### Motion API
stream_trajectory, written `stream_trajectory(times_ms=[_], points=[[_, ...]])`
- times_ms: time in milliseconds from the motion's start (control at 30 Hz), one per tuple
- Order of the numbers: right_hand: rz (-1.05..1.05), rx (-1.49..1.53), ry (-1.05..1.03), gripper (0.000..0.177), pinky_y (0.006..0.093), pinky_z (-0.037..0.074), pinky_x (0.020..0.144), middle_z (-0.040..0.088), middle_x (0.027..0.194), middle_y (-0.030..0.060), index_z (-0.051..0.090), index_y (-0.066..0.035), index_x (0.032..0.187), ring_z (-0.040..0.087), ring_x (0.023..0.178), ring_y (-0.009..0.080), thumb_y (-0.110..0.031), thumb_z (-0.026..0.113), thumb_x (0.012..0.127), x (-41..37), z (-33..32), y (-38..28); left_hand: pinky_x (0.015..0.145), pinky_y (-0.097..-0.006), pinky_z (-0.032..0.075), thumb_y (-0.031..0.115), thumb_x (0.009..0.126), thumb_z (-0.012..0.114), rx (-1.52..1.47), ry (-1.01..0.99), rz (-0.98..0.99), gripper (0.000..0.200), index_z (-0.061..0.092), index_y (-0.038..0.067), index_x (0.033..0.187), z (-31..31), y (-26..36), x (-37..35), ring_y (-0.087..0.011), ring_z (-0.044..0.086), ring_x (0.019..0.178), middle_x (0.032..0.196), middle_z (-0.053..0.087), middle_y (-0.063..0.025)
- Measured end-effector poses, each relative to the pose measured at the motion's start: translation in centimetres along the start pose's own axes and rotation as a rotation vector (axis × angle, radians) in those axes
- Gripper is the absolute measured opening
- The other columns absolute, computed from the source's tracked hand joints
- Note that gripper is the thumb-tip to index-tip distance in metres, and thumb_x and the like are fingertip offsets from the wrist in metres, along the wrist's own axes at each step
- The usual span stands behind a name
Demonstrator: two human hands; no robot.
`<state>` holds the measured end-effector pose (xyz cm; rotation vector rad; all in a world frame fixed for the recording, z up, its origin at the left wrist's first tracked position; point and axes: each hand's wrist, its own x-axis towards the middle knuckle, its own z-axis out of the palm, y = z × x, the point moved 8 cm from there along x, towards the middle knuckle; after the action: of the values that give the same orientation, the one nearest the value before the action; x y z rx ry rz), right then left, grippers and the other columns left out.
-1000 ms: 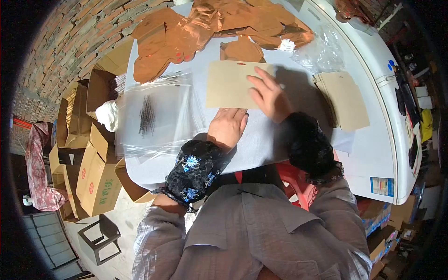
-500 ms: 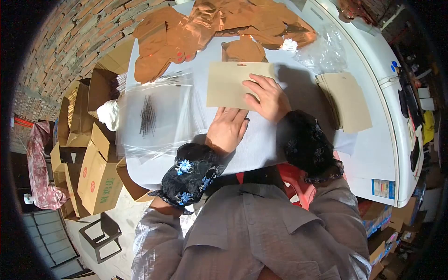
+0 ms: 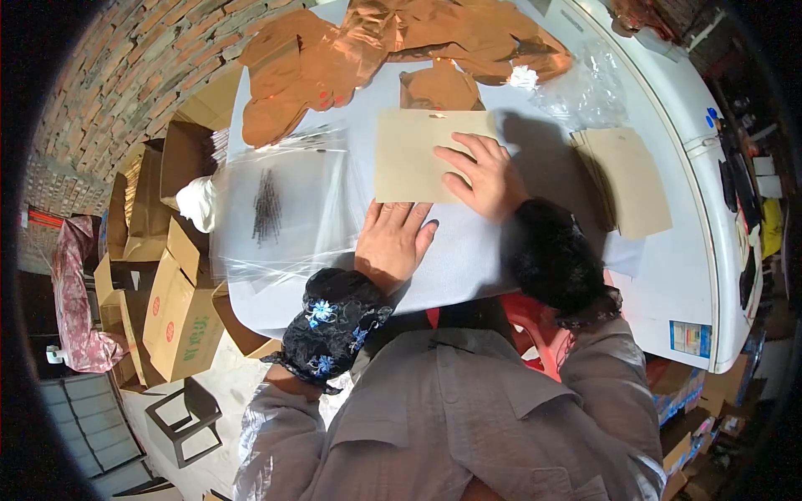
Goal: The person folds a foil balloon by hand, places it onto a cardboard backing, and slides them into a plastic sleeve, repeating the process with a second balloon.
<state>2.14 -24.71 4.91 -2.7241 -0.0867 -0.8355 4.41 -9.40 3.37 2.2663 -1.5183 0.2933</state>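
Note:
A tan cardboard card (image 3: 409,159) with a small hang hole near its top edge is over the table in front of me. My right hand (image 3: 489,179) lies across its right part, fingers spread on the surface. At the lower edge is my left hand (image 3: 391,246), fingers stretched out and thumb apart; its fingertips meet that edge and are partly hidden there. Just beyond the card, a copper-coloured foil piece (image 3: 439,88) lies on the table. To the left is a stack of clear plastic bags (image 3: 313,200) with a bunch of thin dark sticks (image 3: 267,209) on it.
More copper foil pieces (image 3: 292,67) cover the far side of the white table (image 3: 451,267). A pile of tan cards (image 3: 631,184) sits at the right, near crumpled clear plastic (image 3: 589,92). Cardboard boxes (image 3: 180,313) and a dark stool (image 3: 185,422) stand on the left.
My left hand has slid a little left and toward me, its thumb spreading away. The card's lower edge has come slightly nearer me. My right hand stays on the card.

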Motion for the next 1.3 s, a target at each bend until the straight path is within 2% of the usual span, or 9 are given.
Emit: stream_trajectory(times_ms=[567,667,767,800,867,900,1000,1100,1300], points=[[0.007,-0.054,-0.025,0.046,0.0417,0.043,0.091,0.057,0.123,0.0070,0.063,-0.019,0.126,0.051,0.107,0.0271,-0.031,0.069,0.082,-0.4,0.2,-0.1,0.107,-0.0523,0.028,0.035,0.097,0.050,0.076,-0.112,-0.025,0.040,0.053,0.009,0.128,0.9,-0.1,-0.6,-0.0256,0.046,0.124,0.127,0.054,-0.0084],[0.034,-0.047,-0.044,0.046,0.0412,0.042,0.090,0.056,0.123,0.0060,0.063,-0.020,0.126,0.051,0.107,0.0266,-0.032,0.069,0.082,-0.5,0.5,0.2,0.104,-0.0485,0.035,0.033,0.097,0.053,0.126,0.034,0.023,0.036,0.061,0.007,0.120,-2.3,1.3,-0.4,-0.0291,0.057,0.115,0.120,0.061,-0.0110],[0.019,-0.072,-0.049,0.049,0.0403,0.041,0.090,0.055,0.124,0.0050,0.061,-0.021,0.129,0.049,0.106,0.0258,-0.033,0.068,0.082,-0.5,0.4,0.0,0.095,-0.0444,0.046,0.033,0.096,0.055,-0.112,-0.174,-0.176,0.035,0.065,0.006,0.115,-4.3,0.5,-0.2,-0.0321,0.063,0.106,0.112,0.066,-0.0157],[0.012,-0.090,-0.029,0.049,0.0395,0.041,0.089,0.056,0.121,0.0047,0.062,-0.021,0.128,0.050,0.104,0.0255,-0.035,0.069,0.081,-0.5,0.3,0.0,0.080,-0.0420,0.053,0.034,0.095,0.057,-0.159,-0.314,-0.365,0.034,0.067,0.006,0.111,-5.6,-0.4,0.5,-0.0353,0.067,0.093,0.102,0.068,-0.0206],[-0.004,-0.127,0.012,0.049,0.0381,0.041,0.086,0.058,0.116,0.0040,0.063,-0.020,0.125,0.051,0.100,0.0250,-0.037,0.069,0.079,-0.4,0.2,-0.3,0.069,-0.0475,0.053,0.034,0.096,0.052,-0.149,-0.168,-0.414,0.030,0.067,0.008,0.098,-7.3,-2.8,2.3,-0.0382,0.066,0.080,0.090,0.067,-0.0197],[-0.001,-0.132,0.009,0.050,0.0378,0.041,0.086,0.058,0.116,0.0039,0.063,-0.020,0.126,0.051,0.100,0.0248,-0.037,0.069,0.079,-0.4,0.3,-0.3,0.073,-0.0449,0.053,0.034,0.097,0.052,-0.172,-0.133,-0.429,0.031,0.067,0.007,0.104,-7.4,-4.4,3.7,-0.0361,0.067,0.085,0.094,0.068,-0.0201],[0.002,-0.146,0.010,0.052,0.0372,0.040,0.085,0.057,0.115,0.0034,0.062,-0.018,0.126,0.051,0.098,0.0243,-0.038,0.069,0.078,-0.2,0.2,-0.3,0.080,-0.0420,0.053,0.033,0.097,0.052,-0.256,-0.045,-0.418,0.035,0.066,0.005,0.113,-3.6,-11.1,9.1,-0.0336,0.068,0.093,0.101,0.069,-0.0192],[-0.008,-0.137,0.037,0.053,0.0368,0.040,0.084,0.058,0.113,0.0030,0.063,-0.017,0.125,0.050,0.097,0.0238,-0.037,0.070,0.076,-0.2,0.1,-0.3,0.086,-0.0413,0.051,0.037,0.093,0.057,-0.112,-0.174,-0.480,0.042,0.064,0.004,0.117,1.5,-15.5,14.4,-0.0346,0.066,0.099,0.105,0.069,-0.0183],[0.051,-0.108,-0.085,0.055,0.0414,0.042,0.088,0.053,0.124,0.0049,0.057,-0.019,0.133,0.047,0.104,0.0269,-0.037,0.066,0.082,-0.2,0.7,0.1,0.082,-0.0383,0.051,0.039,0.087,0.064,-0.361,-0.336,-0.347,0.049,0.064,-0.001,0.114,6.0,-16.7,20.8,-0.0276,0.067,0.091,0.101,0.070,-0.0199]])
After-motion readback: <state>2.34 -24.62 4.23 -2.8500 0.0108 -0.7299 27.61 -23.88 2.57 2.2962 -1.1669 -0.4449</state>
